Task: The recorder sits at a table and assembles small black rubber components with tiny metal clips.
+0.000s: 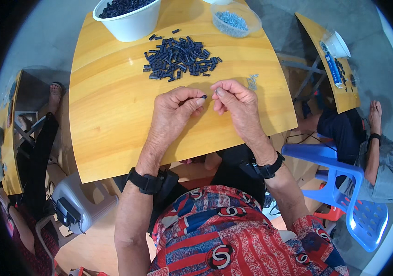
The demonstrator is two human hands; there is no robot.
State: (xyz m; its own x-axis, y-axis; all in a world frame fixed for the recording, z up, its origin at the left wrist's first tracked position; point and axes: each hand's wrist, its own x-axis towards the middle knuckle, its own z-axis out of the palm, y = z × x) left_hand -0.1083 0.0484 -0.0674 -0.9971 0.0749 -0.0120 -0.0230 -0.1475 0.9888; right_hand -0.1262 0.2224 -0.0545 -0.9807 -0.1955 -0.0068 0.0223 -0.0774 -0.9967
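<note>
My left hand [174,109] is closed in a pinch over the near half of the wooden table [113,115]. Between its thumb and forefinger shows the end of a small dark plastic piece [204,96]. Just to the right, a little apart from it, my right hand [238,105] has thumb and forefinger pressed together; whatever they hold is too small to make out. Beyond both hands lies a loose pile of short, dark tube-like plastic pieces [178,57]. A few small silvery pin-like parts [252,82] lie on the table past my right hand.
At the far left stands a white tub [132,23] full of dark pieces. A clear round container [251,27] with light blue bits stands far right. People sit at side tables; a blue plastic chair [330,161] is at right, a grey stool [81,202] at left.
</note>
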